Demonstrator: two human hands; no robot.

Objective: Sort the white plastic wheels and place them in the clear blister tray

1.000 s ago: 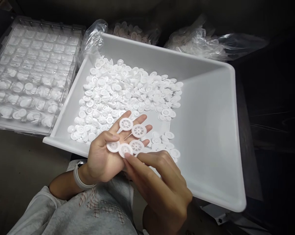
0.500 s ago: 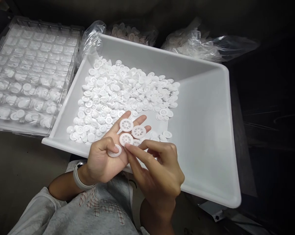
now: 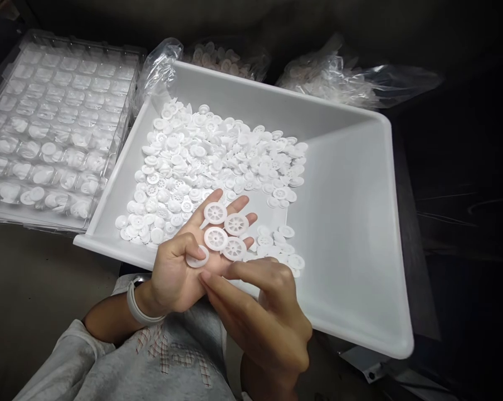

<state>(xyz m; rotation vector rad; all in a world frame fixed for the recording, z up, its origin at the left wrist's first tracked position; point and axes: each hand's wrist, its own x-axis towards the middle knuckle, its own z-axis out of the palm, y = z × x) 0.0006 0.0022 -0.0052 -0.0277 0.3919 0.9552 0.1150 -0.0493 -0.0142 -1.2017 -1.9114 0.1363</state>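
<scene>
My left hand is palm up, carrying several round white plastic wheels. Spoked wheels, such as the white wheel, lie side by side across the palm and fingers. The thumb presses a smoother white disc against the palm. Just below that disc, the fingertips of my right hand are brought together at the left palm, and no wheel shows between them. Beneath both hands is a large light-grey tub with a big heap of similar white wheels and a smaller pile to the right.
Left of the tub sits a stack of clear plastic compartment trays with white parts in the nearer pockets. Behind the tub lie clear bags of parts. A metal bracket sticks out below the tub's right front corner.
My right hand has moved down and left from the spoked wheels toward the disc under my left thumb. A spoked wheel it covered now shows fully. The left hand's hold is unchanged.
</scene>
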